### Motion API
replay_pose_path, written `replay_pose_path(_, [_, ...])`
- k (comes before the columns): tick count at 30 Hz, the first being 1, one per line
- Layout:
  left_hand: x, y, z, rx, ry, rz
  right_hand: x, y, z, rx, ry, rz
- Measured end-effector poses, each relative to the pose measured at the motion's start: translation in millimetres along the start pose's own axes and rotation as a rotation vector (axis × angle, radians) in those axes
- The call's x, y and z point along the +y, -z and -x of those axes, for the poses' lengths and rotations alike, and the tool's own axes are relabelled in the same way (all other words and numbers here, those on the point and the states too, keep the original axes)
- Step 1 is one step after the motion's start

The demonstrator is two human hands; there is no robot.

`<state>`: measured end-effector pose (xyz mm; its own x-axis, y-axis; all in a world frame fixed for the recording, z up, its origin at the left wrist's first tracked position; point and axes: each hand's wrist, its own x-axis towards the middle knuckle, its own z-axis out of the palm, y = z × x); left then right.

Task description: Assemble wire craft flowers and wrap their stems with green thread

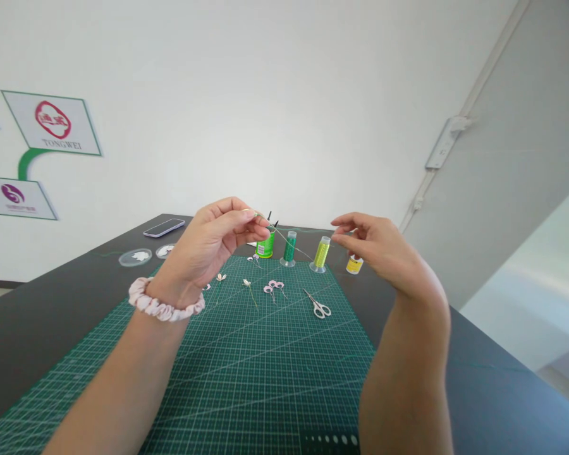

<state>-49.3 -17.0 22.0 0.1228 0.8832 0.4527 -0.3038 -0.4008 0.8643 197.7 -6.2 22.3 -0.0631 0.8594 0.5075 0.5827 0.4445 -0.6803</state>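
Note:
My left hand (225, 227), with a pale scrunchie (165, 309) on the wrist, is closed in a pinch on a thin greenish wire stem (284, 239). The stem slants down to the right, in front of the thread spools. My right hand (370, 240) is raised right of the spools, its thumb and fingers curled close together; anything between them is too fine to make out. Beyond the hands stand a dark green thread spool (289, 248) and a yellow-green thread spool (321, 254). Small white flowers on stems (247, 284) and pinkish wire loops (274, 286) lie on the mat.
White-handled scissors (320, 309) lie on the green cutting mat (265, 366). A bright green can (265, 245) with dark-tipped tools stands behind, and a yellow-labelled bottle (354, 264) at the right. Two shallow dishes (135, 257) with white pieces and a phone (164, 228) sit at the left.

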Motion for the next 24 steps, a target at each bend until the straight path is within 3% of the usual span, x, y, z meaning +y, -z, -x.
replay_pose_path(5, [1,1,-2,0.040,0.017,0.018,-2,10,3,0.092,0.004,-0.441])
replay_pose_path(10, [0,2,-2,0.030,0.041,0.039,9,16,0,0.010,0.039,-0.721])
replay_pose_path(13, [-1,3,-2,0.017,0.050,0.064,14,11,-5,0.027,-0.019,-0.696])
replay_pose_path(19, [-1,4,-3,-0.008,0.070,0.084,21,4,-14,0.418,-0.099,-0.398])
replay_pose_path(22, [-1,5,-3,-0.001,0.075,0.076,26,9,-13,0.442,-0.077,-0.285])
replay_pose_path(24, [0,6,-3,0.007,0.074,0.069,29,13,-10,0.385,-0.065,-0.280])
